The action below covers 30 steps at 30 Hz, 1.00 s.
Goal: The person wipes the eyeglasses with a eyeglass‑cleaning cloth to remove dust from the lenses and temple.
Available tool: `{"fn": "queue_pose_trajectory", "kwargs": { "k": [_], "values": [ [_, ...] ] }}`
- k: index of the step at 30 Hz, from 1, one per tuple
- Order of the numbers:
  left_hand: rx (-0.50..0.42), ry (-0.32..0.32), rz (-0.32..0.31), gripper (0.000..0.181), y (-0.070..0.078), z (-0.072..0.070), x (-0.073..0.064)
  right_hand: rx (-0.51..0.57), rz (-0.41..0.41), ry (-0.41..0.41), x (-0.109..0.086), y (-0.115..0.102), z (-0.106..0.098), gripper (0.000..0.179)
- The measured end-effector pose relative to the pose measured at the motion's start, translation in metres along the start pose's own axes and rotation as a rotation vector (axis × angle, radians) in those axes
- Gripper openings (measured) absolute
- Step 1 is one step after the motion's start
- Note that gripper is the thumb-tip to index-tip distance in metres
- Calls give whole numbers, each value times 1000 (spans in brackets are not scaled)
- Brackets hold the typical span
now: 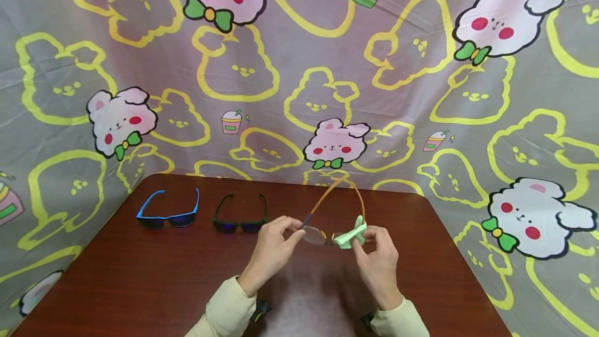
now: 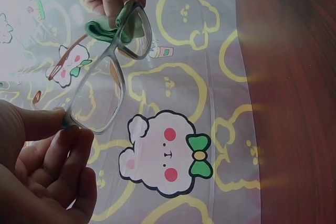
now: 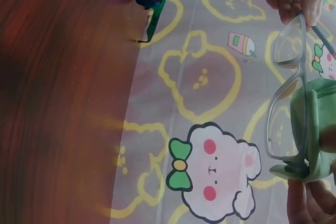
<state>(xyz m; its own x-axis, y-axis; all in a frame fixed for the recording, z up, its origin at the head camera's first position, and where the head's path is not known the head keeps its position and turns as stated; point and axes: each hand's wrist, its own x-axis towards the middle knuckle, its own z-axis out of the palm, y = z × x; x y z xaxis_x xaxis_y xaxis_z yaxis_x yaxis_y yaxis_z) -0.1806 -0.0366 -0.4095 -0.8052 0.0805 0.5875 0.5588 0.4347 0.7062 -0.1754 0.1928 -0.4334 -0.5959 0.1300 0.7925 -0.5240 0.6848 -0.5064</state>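
A pair of clear-framed eyeglasses (image 2: 100,72) with orange-brown temples is held up above the table between both hands. My left hand (image 1: 275,246) pinches the frame's left corner by the hinge between thumb and fingertips. Over the right lens lies a folded light-green cleaning cloth (image 1: 350,235), which my right hand (image 1: 380,259) pinches against the glasses. In the right wrist view the green cloth (image 3: 315,129) wraps the frame's corner, hiding part of that lens. The left lens is uncovered.
On the brown table (image 1: 154,269) stand blue-framed sunglasses (image 1: 167,218) at the far left and dark green sunglasses (image 1: 239,225) nearer my left hand. A patterned cloth curtain (image 1: 262,77) rises behind the table and along its sides.
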Motion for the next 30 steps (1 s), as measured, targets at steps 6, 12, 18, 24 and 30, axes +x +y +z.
{"fn": "queue_pose_trajectory", "kwargs": {
  "k": [6,12,18,24,30],
  "values": [
    [12,13,9,10,-1,0,0,-10,83,13,0,1,2,38],
    [15,12,-3,9,-3,1,0,-35,118,-46,-2,1,2,26],
    [78,-24,39,7,-6,3,-1,-55,190,-109,-4,3,3,22],
    [191,-62,99,10,-7,4,-2,-85,243,-156,-6,6,6,20],
    [248,-96,121,11,-10,4,-4,-102,261,-175,-3,9,7,18]
  ]
}}
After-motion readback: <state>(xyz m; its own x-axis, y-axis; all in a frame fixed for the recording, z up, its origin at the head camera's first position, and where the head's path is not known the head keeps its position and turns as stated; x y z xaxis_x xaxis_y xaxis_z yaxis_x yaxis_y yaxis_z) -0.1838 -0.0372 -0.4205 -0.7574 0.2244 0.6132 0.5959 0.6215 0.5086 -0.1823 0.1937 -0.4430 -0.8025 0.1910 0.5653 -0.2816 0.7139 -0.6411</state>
